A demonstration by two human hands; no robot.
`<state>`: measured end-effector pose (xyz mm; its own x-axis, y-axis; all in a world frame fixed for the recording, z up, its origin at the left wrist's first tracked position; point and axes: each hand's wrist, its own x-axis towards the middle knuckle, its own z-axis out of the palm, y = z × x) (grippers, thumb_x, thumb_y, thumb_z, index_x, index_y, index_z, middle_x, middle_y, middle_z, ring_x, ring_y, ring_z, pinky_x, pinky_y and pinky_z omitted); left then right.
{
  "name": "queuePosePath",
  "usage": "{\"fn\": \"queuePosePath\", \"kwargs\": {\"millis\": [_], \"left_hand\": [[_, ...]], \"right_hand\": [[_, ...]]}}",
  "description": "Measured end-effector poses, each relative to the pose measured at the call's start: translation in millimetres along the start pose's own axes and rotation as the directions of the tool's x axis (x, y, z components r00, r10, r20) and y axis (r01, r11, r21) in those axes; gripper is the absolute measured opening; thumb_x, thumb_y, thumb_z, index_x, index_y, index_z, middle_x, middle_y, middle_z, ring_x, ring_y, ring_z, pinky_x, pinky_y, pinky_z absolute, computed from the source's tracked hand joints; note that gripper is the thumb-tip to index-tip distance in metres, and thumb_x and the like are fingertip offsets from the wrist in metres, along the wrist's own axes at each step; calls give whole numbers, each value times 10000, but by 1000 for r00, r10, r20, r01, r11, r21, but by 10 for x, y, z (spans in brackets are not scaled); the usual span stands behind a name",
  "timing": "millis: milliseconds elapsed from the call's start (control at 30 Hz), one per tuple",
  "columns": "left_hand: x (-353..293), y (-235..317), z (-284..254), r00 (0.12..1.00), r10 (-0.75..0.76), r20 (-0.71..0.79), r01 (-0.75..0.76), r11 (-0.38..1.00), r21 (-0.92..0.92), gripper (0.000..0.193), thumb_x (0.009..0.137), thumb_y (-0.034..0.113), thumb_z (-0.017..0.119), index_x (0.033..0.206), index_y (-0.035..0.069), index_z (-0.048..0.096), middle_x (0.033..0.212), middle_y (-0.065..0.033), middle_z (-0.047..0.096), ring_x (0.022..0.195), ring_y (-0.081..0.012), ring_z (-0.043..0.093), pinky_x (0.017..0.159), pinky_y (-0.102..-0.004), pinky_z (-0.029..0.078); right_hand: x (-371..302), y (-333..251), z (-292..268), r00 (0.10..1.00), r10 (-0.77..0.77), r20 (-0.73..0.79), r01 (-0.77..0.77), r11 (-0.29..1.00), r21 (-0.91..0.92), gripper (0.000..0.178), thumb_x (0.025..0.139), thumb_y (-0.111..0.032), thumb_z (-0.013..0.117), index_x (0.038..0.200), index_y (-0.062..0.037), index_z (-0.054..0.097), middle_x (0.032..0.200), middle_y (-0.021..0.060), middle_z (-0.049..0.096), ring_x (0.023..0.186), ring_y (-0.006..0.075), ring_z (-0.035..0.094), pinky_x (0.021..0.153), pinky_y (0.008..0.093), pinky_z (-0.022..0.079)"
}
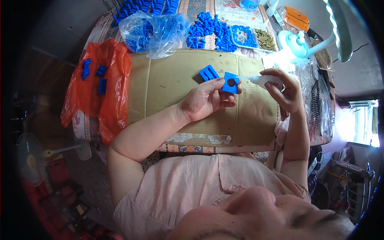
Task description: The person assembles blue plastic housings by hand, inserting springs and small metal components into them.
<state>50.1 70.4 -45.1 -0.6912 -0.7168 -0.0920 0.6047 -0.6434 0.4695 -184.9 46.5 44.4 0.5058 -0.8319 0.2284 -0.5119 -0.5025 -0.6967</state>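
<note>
My left hand (pixel 202 101) is closed on a small blue square plastic block (pixel 227 76) with a round hole through it, held over the cardboard. In my right hand (pixel 291 90) is a small white squeeze bottle (pixel 260 80), lying sideways between thumb and fingers. Its narrow nozzle points left and reaches the block's upper right edge; whether the tip touches cannot be made out, nor can any liquid. Just behind my left fingers, a blue slotted block (pixel 206 75) rests at an angle on the cardboard.
A brown cardboard sheet (pixel 168 100) covers the table's middle. On the left, an orange-red plastic bag (pixel 114 88) carries blue pieces. Behind are a clear bag (pixel 168 38), piled blue parts (pixel 206 26) and a tray of brass-coloured pieces (pixel 265 39). A lamp (pixel 294 44) stands far right.
</note>
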Motion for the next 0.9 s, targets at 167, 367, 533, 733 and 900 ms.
{"fn": "queuePosePath", "kwargs": {"millis": [167,367,533,733,900], "left_hand": [[1,-3,-5,1000,-2,-9,2,1000,-1,504,923,324,447,1299,1,357,1091,-106,521,841,-129,528,885,-340,414],[3,-7,-11,1000,-2,-10,2,1000,-2,511,921,323,451,1301,-5,356,1083,-102,527,838,-130,533,872,-338,420],[1,0,-1,1000,6,1,-6,1000,-8,509,920,318,454,1300,-7,360,1083,-100,534,838,-125,538,873,-344,432],[-4,-1,1,1000,2,-21,-2,1000,8,508,921,314,452,1306,-2,356,1101,-108,538,833,-127,541,898,-355,430],[3,-4,1,1000,2,-5,-2,1000,-5,506,922,316,450,1305,-2,356,1091,-102,529,842,-136,529,876,-336,423]], "right_hand": [[4,3,4,1000,3,1,-3,1000,15,226,752,-13,613,978,-21,603,776,74,614,685,127,574,621,262,447],[9,11,17,1000,21,6,-21,1000,13,220,752,-20,607,972,-17,603,774,76,616,679,122,569,615,260,444],[4,67,5,999,-15,-30,16,999,39,221,758,-42,609,978,-16,606,773,68,610,672,108,549,605,251,429],[-14,99,4,997,-28,-76,37,992,117,228,767,-76,614,985,-11,609,766,44,596,662,95,517,597,233,410],[4,55,0,1000,-25,-4,25,999,44,221,760,-39,607,978,-10,604,777,55,610,673,99,540,609,242,427]]}}
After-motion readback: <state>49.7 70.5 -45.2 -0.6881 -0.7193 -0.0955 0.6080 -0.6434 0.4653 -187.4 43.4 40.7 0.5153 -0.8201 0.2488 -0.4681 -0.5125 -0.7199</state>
